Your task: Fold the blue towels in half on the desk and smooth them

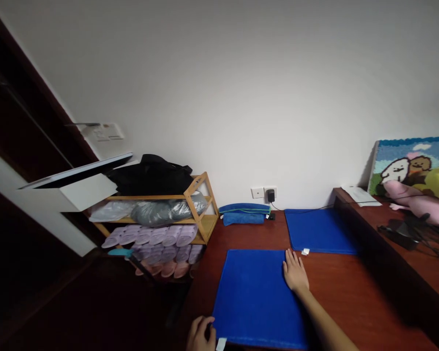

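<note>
A blue cloth (258, 297) lies flat on the reddish-brown table (336, 282), with a white tag at its near left corner. My right hand (295, 274) rests at the cloth's far right corner, fingers stretched out and palm down. At the near left corner is my left hand (202, 334), its fingers curled with thumb and fingertips at the cloth's edge; whether they pinch the fabric is too small to tell. A second blue cloth (320, 230) is spread farther back to the right. Against the wall sit folded blue cloths (244, 214).
Left of the table stands a wooden rack (201, 209) with slippers (161, 235) and a black bag (151, 175). A plugged-in adapter (271, 195) is on the wall. The raised right ledge holds a pink plush toy (420, 202), cables and a picture (409, 163).
</note>
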{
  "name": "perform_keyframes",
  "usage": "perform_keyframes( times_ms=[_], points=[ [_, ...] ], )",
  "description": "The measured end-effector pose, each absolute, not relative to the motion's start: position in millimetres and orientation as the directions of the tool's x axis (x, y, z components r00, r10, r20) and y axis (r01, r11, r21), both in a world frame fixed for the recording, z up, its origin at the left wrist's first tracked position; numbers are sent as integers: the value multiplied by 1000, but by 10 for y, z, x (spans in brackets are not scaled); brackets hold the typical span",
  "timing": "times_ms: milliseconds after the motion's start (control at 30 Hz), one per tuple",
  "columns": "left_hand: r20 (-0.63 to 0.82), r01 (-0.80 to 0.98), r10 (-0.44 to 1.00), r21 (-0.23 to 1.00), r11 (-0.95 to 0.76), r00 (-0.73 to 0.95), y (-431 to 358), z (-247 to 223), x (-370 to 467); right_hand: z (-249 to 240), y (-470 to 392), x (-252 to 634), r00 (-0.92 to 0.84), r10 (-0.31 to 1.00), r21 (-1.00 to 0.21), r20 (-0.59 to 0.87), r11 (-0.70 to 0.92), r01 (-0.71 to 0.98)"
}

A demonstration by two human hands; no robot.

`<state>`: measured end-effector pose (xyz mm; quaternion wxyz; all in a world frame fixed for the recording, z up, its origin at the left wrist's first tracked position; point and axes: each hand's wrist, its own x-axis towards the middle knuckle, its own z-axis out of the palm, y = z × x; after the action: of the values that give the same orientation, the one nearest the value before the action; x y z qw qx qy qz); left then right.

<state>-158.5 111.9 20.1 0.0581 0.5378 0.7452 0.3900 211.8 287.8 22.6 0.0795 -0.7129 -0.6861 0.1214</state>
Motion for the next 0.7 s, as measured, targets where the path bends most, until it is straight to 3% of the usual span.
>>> perform_keyframes(
  times_ms=[167,333,533,633,700],
  points=[
    [435,824,850,567,-2,-297,1404,465,-1206,225,2922,2115,40,995,-283,-90,-64,957],
    [347,779,938,588,-217,-1,1900,772,-432,291,2873,2108,52,994,-309,-95,-80,948],
    [235,602,944,728,-328,230,2327,691,372,299,2719,2089,36,996,-287,-84,-58,956],
    [199,480,944,822,-307,263,2474,528,617,302,2705,2091,18,995,-275,-98,-45,961],
    [156,341,967,914,-218,200,2603,444,755,307,2712,2094,6,995,-275,-101,-34,961]
  ],
)
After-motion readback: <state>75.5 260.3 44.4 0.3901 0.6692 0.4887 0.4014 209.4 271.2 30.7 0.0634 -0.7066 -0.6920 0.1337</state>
